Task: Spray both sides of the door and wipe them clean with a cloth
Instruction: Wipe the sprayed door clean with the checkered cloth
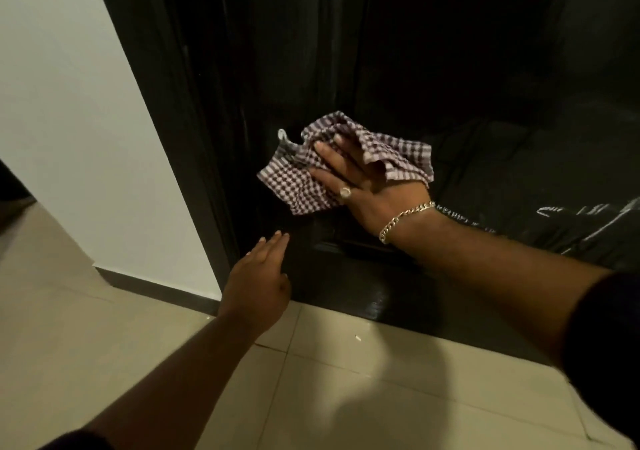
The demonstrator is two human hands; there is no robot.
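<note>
A glossy black door (433,69) fills the upper right of the head view. My right hand (360,190), with a ring and a chain bracelet, presses a purple-and-white checked cloth (294,183) flat against the door's lower panel, fingers straight. Part of the cloth folds over the back of that hand. My left hand (259,276) reaches toward the door's lower left, fingers straight and together, holding nothing; whether the fingertips touch the door is unclear. No spray bottle is in view.
A white wall (69,120) with a dark skirting board (156,290) stands left of the black door frame (173,120). Beige floor tiles (346,397) run below, with a small white scrap near the door's bottom edge. Wet streaks shine on the door at right.
</note>
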